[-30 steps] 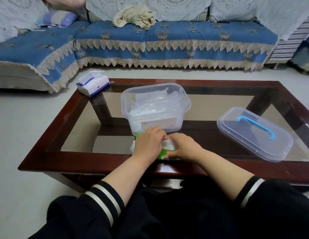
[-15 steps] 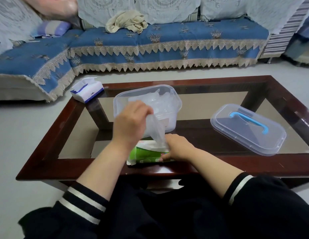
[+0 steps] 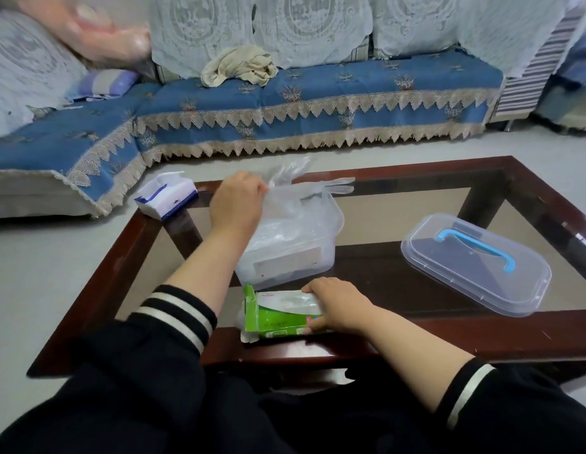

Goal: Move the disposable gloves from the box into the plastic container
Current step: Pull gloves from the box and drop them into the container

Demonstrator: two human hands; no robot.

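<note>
Head view, crinkly clear glove [image 3: 285, 188], rounded translucent container [image 3: 304, 257]

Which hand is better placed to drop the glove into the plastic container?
The left hand. It already pinches the glove right above the open plastic container, while the right hand grips the green box on the table.

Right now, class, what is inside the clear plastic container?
The plastic container holds a pile of clear disposable gloves; the left hand pinches another glove above it. The container's bottom is covered.
</note>
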